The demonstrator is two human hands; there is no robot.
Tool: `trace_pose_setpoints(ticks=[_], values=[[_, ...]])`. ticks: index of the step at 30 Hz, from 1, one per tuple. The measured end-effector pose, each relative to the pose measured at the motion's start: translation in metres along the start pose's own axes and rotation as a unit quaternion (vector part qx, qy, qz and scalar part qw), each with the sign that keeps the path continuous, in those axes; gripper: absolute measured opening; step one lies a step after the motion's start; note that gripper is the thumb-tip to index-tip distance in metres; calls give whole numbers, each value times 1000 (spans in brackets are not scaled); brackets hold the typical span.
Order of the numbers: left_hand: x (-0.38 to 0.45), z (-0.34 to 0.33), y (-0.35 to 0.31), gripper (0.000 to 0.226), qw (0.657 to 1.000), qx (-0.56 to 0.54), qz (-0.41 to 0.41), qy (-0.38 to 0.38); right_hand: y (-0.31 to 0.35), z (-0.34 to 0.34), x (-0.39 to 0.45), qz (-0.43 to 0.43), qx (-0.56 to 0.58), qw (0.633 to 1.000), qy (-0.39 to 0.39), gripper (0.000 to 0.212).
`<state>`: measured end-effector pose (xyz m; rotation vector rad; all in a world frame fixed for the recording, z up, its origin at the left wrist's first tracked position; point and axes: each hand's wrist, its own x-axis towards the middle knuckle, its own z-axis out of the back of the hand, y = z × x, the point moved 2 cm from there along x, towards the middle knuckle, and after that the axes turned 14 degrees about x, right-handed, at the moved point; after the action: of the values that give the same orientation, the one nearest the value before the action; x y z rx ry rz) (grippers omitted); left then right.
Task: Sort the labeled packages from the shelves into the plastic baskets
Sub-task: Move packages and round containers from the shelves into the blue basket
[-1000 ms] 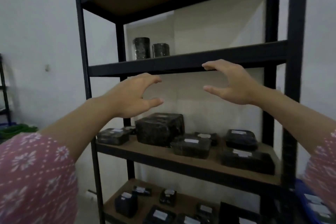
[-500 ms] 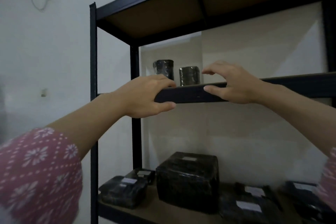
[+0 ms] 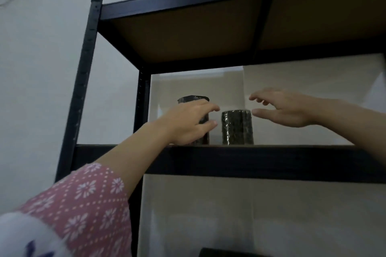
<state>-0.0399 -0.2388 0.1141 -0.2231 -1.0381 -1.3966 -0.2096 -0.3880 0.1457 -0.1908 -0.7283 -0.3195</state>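
Head view, tipped up at the rack: nearest to me was my pink patterned sleeve (image 3: pixel 83 200) at lower left, with the left forearm running up from it over the front beam of the shelf (image 3: pixel 261 160). My left hand (image 3: pixel 189 124) was past that beam, its fingers loosely spread and only partly curled, the thumb below. It sat in front of the taller wrapped cylinder (image 3: pixel 193 99) and hid most of it. I could not tell whether the palm touched the wrap, but nothing was gripped. My right hand (image 3: pixel 282 110) reached in from the right, fingers straight and fanned, thumb pointing toward the shorter wrapped cylinder (image 3: pixel 237 127), just beside its top edge and holding nothing.

I judged this to be the reach of a pick, with the two hands bracketing the shorter package. The next move called for both hands to close inward on its sides, or for the left to wrap the taller one, and then to lift clear of the beam before carrying it down to a basket. No basket showed in this view.

Both packages stood upright on the shelf board near its left rear, just beside each other, long axes vertical and flat tops up. Each was in dark, glossy film, and I could not make out a label. Farther back were the shelf's rear post (image 3: pixel 143 100), the pale wall and the underside of the top shelf (image 3: pixel 188 33).
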Motion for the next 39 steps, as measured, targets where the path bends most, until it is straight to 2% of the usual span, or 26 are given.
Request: trace_pose_setpoints(ticks=[5, 10, 12, 14, 17, 20, 22, 25, 29, 32, 35, 39], values=[[54, -27, 17, 51, 999, -26, 2, 21, -22, -5, 42, -21, -65, 996, 51, 60], [91, -52, 27, 59, 995, -30, 30, 87, -47, -28, 67, -57, 1, 991, 118, 75], [99, -62, 29, 66, 993, -51, 52, 92, -53, -42, 70, -92, 55, 986, 127, 88], [103, -74, 26, 74, 987, -101, 79, 94, -56, -57, 70, -127, 158, 972, 120, 99], [108, -89, 21, 84, 971, -173, 111, 118, -56, -73, 67, -154, 341, 923, 92, 97], [111, -96, 21, 91, 950, -241, 152, 132, -59, -75, 65, -156, 388, 907, 39, 99], [111, -101, 22, 90, 927, -309, 161, 137, -62, -72, 66, -134, 370, 919, -6, 104], [110, -104, 26, 89, 899, -400, 140, 113, -62, -64, 69, -46, 316, 945, -77, 110], [107, -95, 30, 101, 930, -354, 100, -22, -59, -59, 68, 99, 265, 944, -168, 106], [106, -88, 30, 106, 931, -349, 72, -75, -58, -55, 68, 171, 210, 938, -216, 103], [106, -86, 31, 106, 926, -361, 67, -90, -59, -52, 68, 176, 197, 936, -231, 108], [107, -85, 33, 102, 920, -376, 70, -83, -56, -45, 71, 131, 238, 944, -189, 125]])
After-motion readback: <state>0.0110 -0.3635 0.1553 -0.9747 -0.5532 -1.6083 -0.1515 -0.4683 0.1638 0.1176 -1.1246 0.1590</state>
